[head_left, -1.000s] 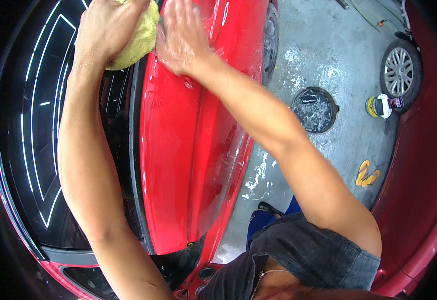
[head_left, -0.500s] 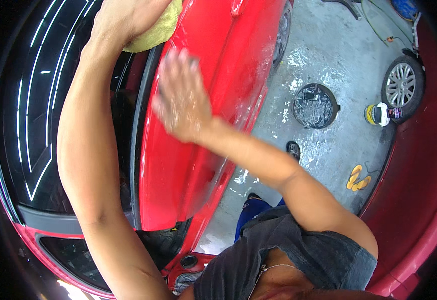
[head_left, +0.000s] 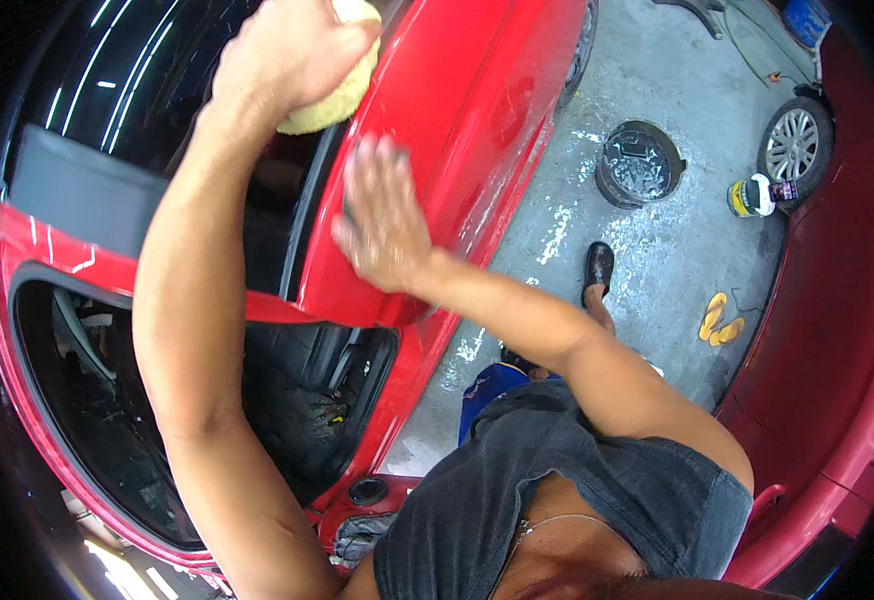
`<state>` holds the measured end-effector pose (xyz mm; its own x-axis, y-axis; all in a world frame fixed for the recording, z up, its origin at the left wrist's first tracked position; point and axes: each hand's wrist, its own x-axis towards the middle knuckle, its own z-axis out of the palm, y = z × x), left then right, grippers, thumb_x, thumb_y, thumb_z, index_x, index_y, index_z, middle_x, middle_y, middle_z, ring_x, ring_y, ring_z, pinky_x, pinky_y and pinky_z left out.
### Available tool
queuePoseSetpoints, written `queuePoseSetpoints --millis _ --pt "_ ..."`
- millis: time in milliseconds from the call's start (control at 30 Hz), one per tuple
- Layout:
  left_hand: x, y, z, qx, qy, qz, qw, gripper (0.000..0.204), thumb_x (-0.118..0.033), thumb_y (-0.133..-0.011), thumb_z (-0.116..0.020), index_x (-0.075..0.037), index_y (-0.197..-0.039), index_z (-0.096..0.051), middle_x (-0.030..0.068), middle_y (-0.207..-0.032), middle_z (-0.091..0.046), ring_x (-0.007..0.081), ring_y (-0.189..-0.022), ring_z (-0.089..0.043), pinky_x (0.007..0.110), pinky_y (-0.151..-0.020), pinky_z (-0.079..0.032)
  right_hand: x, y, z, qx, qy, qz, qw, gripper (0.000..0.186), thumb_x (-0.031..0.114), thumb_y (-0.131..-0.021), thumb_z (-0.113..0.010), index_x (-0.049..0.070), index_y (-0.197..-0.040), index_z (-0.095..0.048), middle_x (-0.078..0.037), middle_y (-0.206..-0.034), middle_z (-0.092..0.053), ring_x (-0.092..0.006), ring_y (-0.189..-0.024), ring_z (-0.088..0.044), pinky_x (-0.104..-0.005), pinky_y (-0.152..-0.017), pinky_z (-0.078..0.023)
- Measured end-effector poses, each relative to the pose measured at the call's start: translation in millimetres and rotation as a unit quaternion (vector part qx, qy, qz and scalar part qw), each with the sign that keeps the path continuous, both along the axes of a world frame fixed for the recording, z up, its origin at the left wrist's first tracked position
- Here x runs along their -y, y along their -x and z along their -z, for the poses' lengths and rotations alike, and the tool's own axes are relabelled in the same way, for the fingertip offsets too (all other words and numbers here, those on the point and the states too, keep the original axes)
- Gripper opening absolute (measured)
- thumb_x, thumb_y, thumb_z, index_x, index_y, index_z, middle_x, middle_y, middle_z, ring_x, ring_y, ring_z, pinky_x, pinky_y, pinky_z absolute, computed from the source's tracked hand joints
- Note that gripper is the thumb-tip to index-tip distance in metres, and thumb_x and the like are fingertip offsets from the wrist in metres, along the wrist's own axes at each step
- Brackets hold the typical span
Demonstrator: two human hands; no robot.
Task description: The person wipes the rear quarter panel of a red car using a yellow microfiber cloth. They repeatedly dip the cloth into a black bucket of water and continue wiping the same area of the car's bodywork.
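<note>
Bright red is splashed along the car's side; the black roof is striped by white reflections. Pale yellow is shown by the pad, the grey floor is flecked with white, the black bucket is swirled with white, and the sandals are coloured yellow-orange.

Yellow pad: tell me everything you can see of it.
The pad is yellow and fuzzy-looking, with a rounded lower edge. The left hand holds it and hides much of it. It appears by the border between a dark, glossy panel and a red panel; whether it touches either is unclear.
</note>
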<state>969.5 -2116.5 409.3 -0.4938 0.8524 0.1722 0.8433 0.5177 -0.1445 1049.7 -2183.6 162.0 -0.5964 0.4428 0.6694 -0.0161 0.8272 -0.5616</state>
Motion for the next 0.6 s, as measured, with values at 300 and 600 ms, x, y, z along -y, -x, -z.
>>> queuePoseSetpoints --millis 300,600 --pt "90.7 -21.9 19.5 0.032 0.056 -0.063 0.996 0.043 -0.039 -0.083 -0.063 -0.005 -0.106 -0.075 0.0247 -0.098 -0.074 0.0423 -0.099 -0.071 0.049 -0.089 -0.054 2.0 12.1 -6.8 -0.02 0.042 0.077 0.996 0.073 0.037 -0.099 -0.053 -0.012 -0.15 -0.035 -0.035 -0.16 -0.025 -0.0499 -0.152 -0.019 -0.0582 -0.124 -0.014" --pt "127.2 -33.9 18.9 0.044 0.043 -0.076 0.995 0.049 -0.042 -0.083 -0.064 -0.001 -0.106 -0.075 0.0286 -0.095 -0.073 0.0448 -0.094 -0.072 0.05 -0.089 -0.057 93.5 -17.6 -9.7 0.039 0.083 -0.005 0.996 0.075 0.042 -0.1 -0.05 -0.006 -0.154 -0.031 -0.03 -0.163 -0.023 -0.0457 -0.154 -0.017 -0.057 -0.124 -0.016"
